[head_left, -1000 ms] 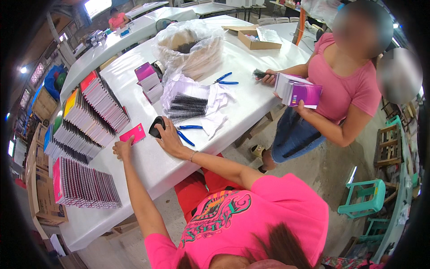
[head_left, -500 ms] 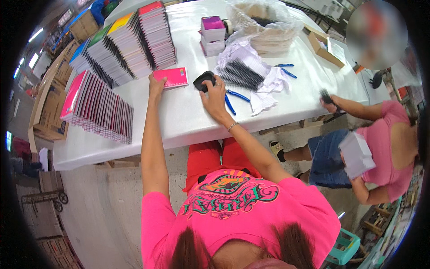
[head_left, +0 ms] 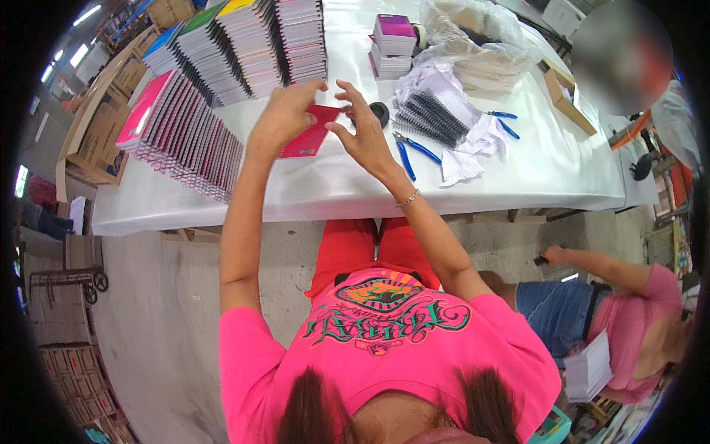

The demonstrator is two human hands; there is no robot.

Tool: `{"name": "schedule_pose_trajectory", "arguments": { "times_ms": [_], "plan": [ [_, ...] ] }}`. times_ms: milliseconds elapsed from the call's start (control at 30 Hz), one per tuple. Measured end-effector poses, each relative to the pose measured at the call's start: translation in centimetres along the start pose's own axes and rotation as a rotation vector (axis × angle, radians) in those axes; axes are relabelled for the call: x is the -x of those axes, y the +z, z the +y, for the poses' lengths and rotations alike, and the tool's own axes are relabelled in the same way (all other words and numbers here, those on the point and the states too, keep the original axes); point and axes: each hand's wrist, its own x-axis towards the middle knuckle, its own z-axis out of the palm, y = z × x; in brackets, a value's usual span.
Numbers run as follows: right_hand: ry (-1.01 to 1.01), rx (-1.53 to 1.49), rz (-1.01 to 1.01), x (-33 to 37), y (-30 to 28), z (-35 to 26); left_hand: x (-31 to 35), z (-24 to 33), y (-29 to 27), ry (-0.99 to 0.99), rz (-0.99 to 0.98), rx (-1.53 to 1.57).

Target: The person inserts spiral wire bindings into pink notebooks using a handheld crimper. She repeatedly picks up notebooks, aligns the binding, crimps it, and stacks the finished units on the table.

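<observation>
Near the front edge of the white worktop, left of its middle in the head view, a pink notebook lies between my two hands, tilted. My left hand arches over its left side; I cannot tell whether those fingers are clamped on it. On my right hand, thumb and fingers stand apart at the notebook's upper right corner. Just beyond my right knuckles sits a round black object, partly hidden. To the right, nearer the front edge, blue-handled pliers lie beside crumpled white paper bearing black coils; a second blue-handled tool rests beyond it. A tall stack of pink spiral notebooks stands toward the left front corner, and behind it, running toward the far edge, are blue, green, yellow and red bound stacks. Farther back, small purple-topped pads stand next to a clear plastic bag, with an open cardboard box toward the right edge. Past the right front corner, a co-worker holds white pads.
</observation>
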Motion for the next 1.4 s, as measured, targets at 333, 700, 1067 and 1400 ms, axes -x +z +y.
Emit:
{"name": "schedule_pose_trajectory", "arguments": {
  "times_ms": [333,700,1067,1400],
  "plan": [
    [0.413,-0.505,0.275,4.4,1.0,4.5,2.1,0.6,5.4,-0.143,0.151,-0.078],
    [0.52,-0.147,0.054,7.2,1.2,7.2,5.8,2.2,9.3,-0.209,0.247,0.071],
    [0.392,-0.03,0.21,7.8,4.8,8.3,4.8,3.1,12.9,-0.285,0.306,-0.018],
    [0.209,0.497,0.196,3.6,-6.6,7.7,4.6,4.0,13.4,-0.448,0.407,-0.133]
  ]
}}
